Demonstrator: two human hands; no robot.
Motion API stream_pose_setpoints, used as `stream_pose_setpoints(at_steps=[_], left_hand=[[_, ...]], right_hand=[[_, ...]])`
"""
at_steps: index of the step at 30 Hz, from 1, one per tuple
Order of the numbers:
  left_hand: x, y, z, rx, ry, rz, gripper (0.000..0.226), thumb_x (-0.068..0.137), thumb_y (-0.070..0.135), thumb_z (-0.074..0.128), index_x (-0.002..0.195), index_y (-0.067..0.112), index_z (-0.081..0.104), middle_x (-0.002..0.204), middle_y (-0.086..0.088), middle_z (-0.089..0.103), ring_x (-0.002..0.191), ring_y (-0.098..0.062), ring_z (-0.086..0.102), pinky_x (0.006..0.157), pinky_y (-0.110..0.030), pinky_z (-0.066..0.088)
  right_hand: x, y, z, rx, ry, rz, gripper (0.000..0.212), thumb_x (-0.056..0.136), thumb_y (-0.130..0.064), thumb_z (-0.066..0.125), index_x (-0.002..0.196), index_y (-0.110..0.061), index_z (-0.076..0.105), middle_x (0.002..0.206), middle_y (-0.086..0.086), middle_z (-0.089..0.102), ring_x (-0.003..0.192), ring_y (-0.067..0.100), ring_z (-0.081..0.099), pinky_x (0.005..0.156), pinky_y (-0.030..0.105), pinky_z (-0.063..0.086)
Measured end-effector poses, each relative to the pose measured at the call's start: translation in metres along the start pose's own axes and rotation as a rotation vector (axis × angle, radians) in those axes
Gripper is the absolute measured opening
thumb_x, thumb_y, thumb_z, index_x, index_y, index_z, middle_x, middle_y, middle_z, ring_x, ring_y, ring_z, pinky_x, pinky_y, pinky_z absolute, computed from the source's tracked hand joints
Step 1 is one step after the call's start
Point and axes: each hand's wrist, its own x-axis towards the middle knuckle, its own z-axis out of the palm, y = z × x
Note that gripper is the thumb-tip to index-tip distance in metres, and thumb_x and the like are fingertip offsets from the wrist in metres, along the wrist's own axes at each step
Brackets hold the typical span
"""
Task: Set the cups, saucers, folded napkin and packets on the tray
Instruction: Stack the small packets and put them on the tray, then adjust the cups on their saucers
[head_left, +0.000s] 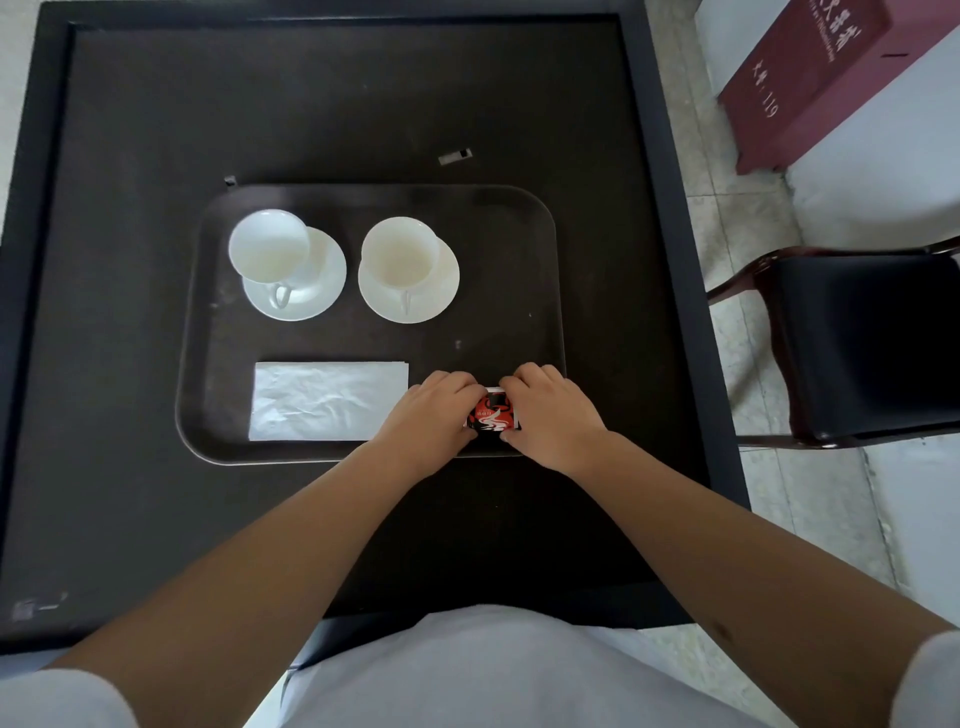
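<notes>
I see both hands at the near right corner of the dark tray (540, 270), which sits on the black worktop (130, 493). My left hand (434, 410) and right hand (550, 415) pinch a red and black packet (492, 413) between them, low over the tray floor. The folded napkin (328, 400) lies just left of them. Behind it stand two white cups (269, 244) on saucers (322, 291), side by side.

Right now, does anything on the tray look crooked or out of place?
Mostly tidy. Only the left cup sits off-centre on its saucer, toward the far left rim. The napkin lies square.
</notes>
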Motion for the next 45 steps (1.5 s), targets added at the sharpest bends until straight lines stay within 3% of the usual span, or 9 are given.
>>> stream_pose_setpoints(at_steps=[12,20,25,32,37,45], left_hand=[[0.001,-0.001,0.003,0.025,0.036,0.000,0.051,0.080,0.028,0.076,0.127,0.019,0.057,0.125,0.000,0.060,0.112,-0.021,0.054,0.089,-0.038,0.050],[-0.008,0.002,-0.001,-0.030,0.050,-0.072,0.073,0.078,0.035,0.079,0.140,0.016,0.046,0.142,-0.003,0.046,0.123,-0.023,0.051,0.096,-0.038,0.049],[-0.023,0.000,-0.017,-0.037,0.169,-0.179,0.075,0.081,0.051,0.070,0.143,0.019,0.041,0.146,-0.001,0.045,0.132,-0.020,0.045,0.099,-0.038,0.046],[-0.029,-0.028,-0.056,-0.187,0.372,-0.408,0.069,0.083,0.048,0.071,0.138,0.017,0.043,0.142,-0.001,0.045,0.129,-0.022,0.045,0.093,-0.040,0.047],[-0.019,-0.050,-0.083,-0.326,0.367,-0.455,0.074,0.084,0.046,0.071,0.143,0.019,0.038,0.147,-0.002,0.042,0.134,-0.021,0.042,0.105,-0.043,0.042],[0.008,-0.070,-0.103,-0.421,0.340,-0.403,0.069,0.085,0.035,0.074,0.142,0.019,0.039,0.140,-0.005,0.051,0.119,-0.022,0.054,0.095,-0.037,0.044]], right_hand=[[-0.001,0.004,-0.002,-0.066,0.036,-0.058,0.050,0.081,-0.041,0.069,0.124,-0.019,0.056,0.118,0.002,0.058,0.106,0.020,0.052,0.087,0.035,0.045],[-0.011,0.002,-0.004,-0.019,0.033,0.007,0.082,0.078,-0.049,0.070,0.145,-0.017,0.035,0.144,0.005,0.044,0.126,0.025,0.046,0.097,0.040,0.044],[-0.012,-0.003,-0.014,0.030,0.048,0.055,0.085,0.080,-0.050,0.068,0.149,-0.020,0.029,0.154,0.006,0.033,0.137,0.027,0.036,0.103,0.043,0.039],[0.017,-0.033,-0.045,0.124,0.085,0.096,0.084,0.085,-0.046,0.066,0.152,-0.025,0.020,0.162,0.002,0.016,0.145,0.028,0.020,0.109,0.047,0.033],[0.053,-0.052,-0.067,0.115,0.170,0.082,0.082,0.083,-0.046,0.068,0.149,-0.026,0.024,0.160,0.003,0.022,0.143,0.029,0.026,0.105,0.050,0.037],[0.095,-0.061,-0.086,0.121,0.229,0.087,0.078,0.081,-0.042,0.072,0.145,-0.026,0.032,0.156,0.004,0.031,0.137,0.030,0.036,0.098,0.050,0.045]])
